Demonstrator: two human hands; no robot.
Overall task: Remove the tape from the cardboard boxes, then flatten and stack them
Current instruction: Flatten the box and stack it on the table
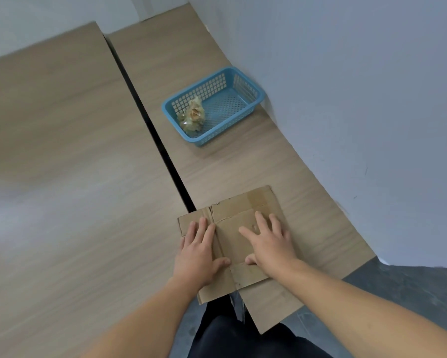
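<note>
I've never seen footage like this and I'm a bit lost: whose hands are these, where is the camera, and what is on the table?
There is no machine here. A person wears one wide-angle camera on the head, so you look forward and down along their arms, as they do.

The left hand and right hand lie flat, fingers spread, pressing on a flattened cardboard box. Nothing is gripped; the hands only push down.

The cardboard lies at the near end of a wooden table, partly overhanging its edge. Farther back stands a blue plastic basket with a crumpled wad of tape inside. A second wooden table stands to the left, across a dark gap.
</note>
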